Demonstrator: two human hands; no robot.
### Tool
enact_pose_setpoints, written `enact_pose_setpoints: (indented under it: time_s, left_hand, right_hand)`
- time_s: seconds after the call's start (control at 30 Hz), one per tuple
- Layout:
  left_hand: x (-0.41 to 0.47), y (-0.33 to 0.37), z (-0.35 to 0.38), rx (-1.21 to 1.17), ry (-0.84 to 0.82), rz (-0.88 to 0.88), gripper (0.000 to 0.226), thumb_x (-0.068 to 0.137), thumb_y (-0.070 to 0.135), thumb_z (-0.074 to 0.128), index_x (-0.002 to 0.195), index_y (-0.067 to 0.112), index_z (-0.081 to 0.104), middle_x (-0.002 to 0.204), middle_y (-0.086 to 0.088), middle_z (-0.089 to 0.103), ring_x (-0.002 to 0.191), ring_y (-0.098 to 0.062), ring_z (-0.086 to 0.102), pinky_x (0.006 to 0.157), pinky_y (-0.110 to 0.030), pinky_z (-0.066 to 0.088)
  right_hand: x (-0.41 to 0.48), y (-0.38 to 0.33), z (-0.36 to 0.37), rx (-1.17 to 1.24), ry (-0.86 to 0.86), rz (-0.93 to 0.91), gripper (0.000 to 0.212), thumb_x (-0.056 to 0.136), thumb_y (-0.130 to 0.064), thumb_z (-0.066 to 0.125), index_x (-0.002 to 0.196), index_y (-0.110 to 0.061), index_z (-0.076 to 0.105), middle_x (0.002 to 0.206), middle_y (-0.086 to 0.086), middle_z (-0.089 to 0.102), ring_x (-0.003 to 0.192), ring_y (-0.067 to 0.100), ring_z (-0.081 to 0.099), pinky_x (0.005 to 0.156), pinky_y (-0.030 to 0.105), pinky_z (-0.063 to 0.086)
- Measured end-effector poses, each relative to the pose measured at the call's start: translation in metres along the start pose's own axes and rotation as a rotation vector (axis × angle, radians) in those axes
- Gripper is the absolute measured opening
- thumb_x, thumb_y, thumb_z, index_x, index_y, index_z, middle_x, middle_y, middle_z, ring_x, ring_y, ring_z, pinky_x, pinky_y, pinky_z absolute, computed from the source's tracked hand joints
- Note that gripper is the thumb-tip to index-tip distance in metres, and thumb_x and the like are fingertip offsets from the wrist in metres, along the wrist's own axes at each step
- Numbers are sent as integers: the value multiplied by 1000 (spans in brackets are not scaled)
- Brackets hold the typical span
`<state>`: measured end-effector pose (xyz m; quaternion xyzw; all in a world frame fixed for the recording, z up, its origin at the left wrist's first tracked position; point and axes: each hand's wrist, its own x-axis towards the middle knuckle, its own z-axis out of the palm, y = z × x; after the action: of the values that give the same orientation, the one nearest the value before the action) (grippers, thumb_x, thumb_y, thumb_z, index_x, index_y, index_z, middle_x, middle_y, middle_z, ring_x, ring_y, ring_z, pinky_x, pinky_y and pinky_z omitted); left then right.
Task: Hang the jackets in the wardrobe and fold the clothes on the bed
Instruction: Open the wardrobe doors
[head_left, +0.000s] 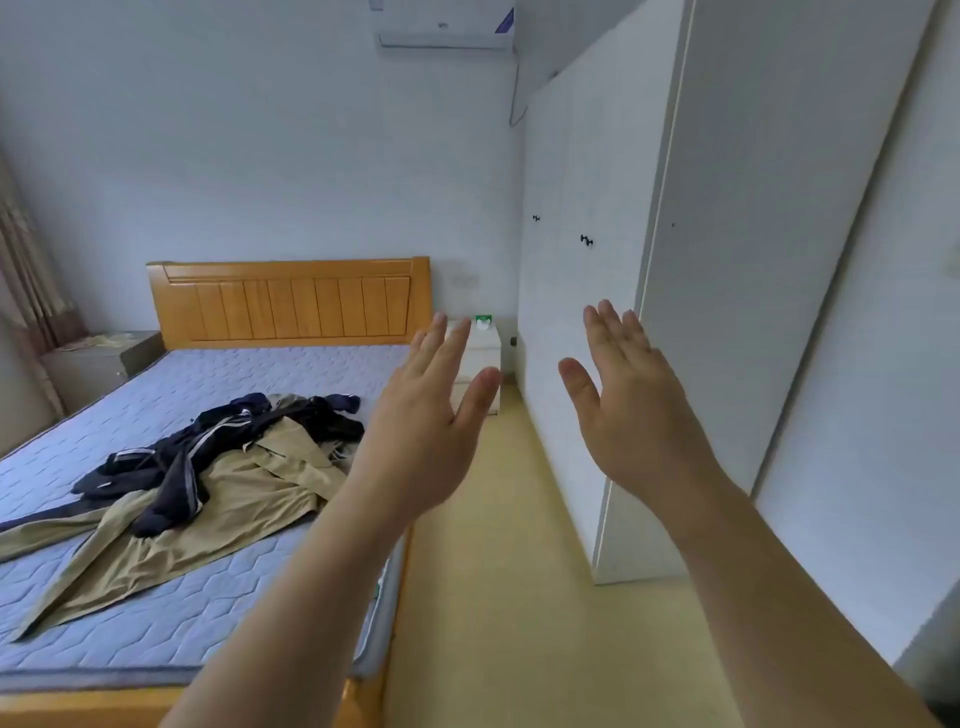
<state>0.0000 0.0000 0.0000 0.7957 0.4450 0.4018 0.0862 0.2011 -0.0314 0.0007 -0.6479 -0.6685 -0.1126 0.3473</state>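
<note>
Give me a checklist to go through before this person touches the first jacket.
1. Hands free: ok. Left hand and right hand are open and hold nothing.
2. Clothes in sight: ok. Navy jacket and tan coat lie on the bed.
3. Garments apart: not ok. The navy jacket lies tangled across the tan coat.
4. Rail and hangers in the wardrobe: cannot tell. Its inside is out of view.
5. Anything folded: not ok. Both garments lie crumpled.
</note>
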Motion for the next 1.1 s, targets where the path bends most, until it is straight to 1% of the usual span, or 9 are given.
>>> enact_pose_setpoints:
  time_s: [0.1, 0.17, 0.3, 0.47, 0.57, 0.77, 0.9, 1.1]
  left_hand:
    - [45, -20, 39, -11, -24, -21, 65, 104, 57, 32, 162, 34, 13, 169, 17, 1, 154, -1, 1, 119, -22, 6]
    - [81, -33, 64, -15, -57, -38, 65, 104, 57, 33, 162, 33, 15, 169, 17, 4, 154, -1, 3, 118, -21, 7]
    - [161, -58, 106, -29, -69, -75, 65, 103, 59, 32, 162, 34, 18, 168, 18, 10, 153, 1, 8, 118, -21, 10]
    - [245, -87, 151, -43, -70, -119, 66, 101, 62, 31, 161, 37, 19, 167, 21, 11, 153, 2, 10, 123, -28, 16]
    - [291, -112, 177, -45, -78, -127, 65, 101, 63, 31, 161, 38, 20, 167, 20, 10, 153, 2, 8, 120, -25, 13]
    - [378, -185, 232, -110, -89, -147, 64, 102, 60, 34, 160, 36, 23, 167, 19, 14, 152, 5, 9, 118, -20, 11]
    - [452, -243, 268, -125, -97, -128, 61, 104, 58, 34, 160, 36, 24, 166, 19, 16, 152, 2, 12, 117, -20, 11]
    - [582, -315, 311, -229, -169, -83, 60, 103, 57, 36, 158, 35, 30, 164, 17, 26, 151, 1, 19, 116, -19, 16]
  right_hand:
    - [37, 36, 31, 11, -18, 36, 65, 105, -51, 21, 162, -22, 9, 169, -6, 5, 156, 12, -2, 127, 39, 9]
    - [69, 62, 53, 54, -40, 57, 64, 105, -50, 22, 162, -24, 7, 169, -8, 4, 155, 10, -3, 127, 39, 9]
    - [140, 107, 86, 129, -67, 86, 64, 106, -50, 23, 162, -25, 6, 169, -12, 3, 154, 5, -5, 127, 37, 12]
    - [225, 150, 129, 155, -108, 93, 62, 107, -48, 24, 162, -25, 6, 168, -14, 4, 154, 4, -4, 127, 35, 12]
    - [272, 170, 162, 159, -137, 103, 62, 108, -47, 24, 162, -25, 6, 168, -14, 4, 154, 3, -4, 124, 28, 8]
    - [357, 205, 242, 150, -169, 118, 61, 108, -46, 26, 162, -25, 8, 168, -15, 5, 154, 2, -3, 124, 29, 10]
    - [426, 226, 300, 114, -166, 140, 62, 107, -47, 26, 162, -27, 6, 168, -16, 4, 154, 2, -3, 125, 30, 12]
    - [536, 262, 373, 81, -133, 253, 61, 108, -46, 28, 162, -29, 6, 168, -18, 7, 153, 1, 0, 120, 25, 13]
